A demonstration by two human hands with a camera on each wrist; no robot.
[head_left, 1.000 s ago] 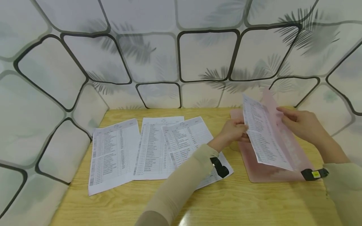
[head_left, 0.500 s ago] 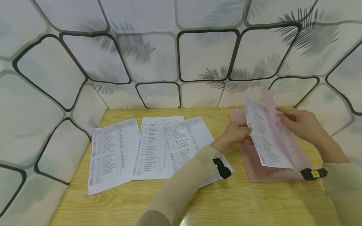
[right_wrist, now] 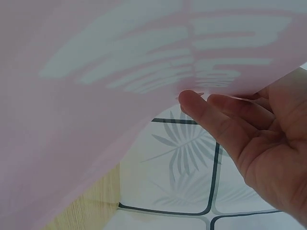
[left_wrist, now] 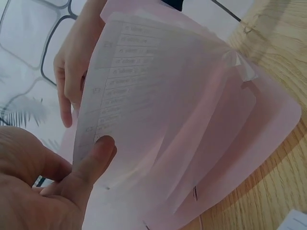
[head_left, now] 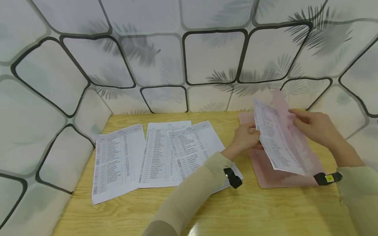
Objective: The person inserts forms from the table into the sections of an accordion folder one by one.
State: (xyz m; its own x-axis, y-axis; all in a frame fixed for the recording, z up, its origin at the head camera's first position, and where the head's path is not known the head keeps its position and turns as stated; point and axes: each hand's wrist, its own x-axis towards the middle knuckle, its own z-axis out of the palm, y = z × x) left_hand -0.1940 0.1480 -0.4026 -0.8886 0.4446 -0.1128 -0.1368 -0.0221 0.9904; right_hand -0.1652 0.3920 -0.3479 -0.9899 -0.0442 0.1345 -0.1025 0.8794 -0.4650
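A pink translucent folder [head_left: 267,172] lies open at the right of the wooden table [head_left: 236,209], its front cover [head_left: 298,144] lifted. My right hand [head_left: 314,126] pinches that cover's top edge, shown in the right wrist view as thumb and fingers [right_wrist: 225,120] on the pink sheet [right_wrist: 96,96]. My left hand [head_left: 246,137] pinches a printed sheet [head_left: 276,139] by its left edge, tilted up inside the folder. In the left wrist view the thumb [left_wrist: 93,160] lies on this sheet [left_wrist: 144,110].
Three printed sheets lie side by side on the table's left half: one [head_left: 116,162] at far left, one [head_left: 160,154] in the middle, one [head_left: 195,147] overlapping it under my left forearm. Patterned padded walls [head_left: 165,59] enclose the table on three sides.
The held sheet and the left hand have shifted slightly right and deeper into the folder. The right hand keeps the cover lifted in nearly the same place.
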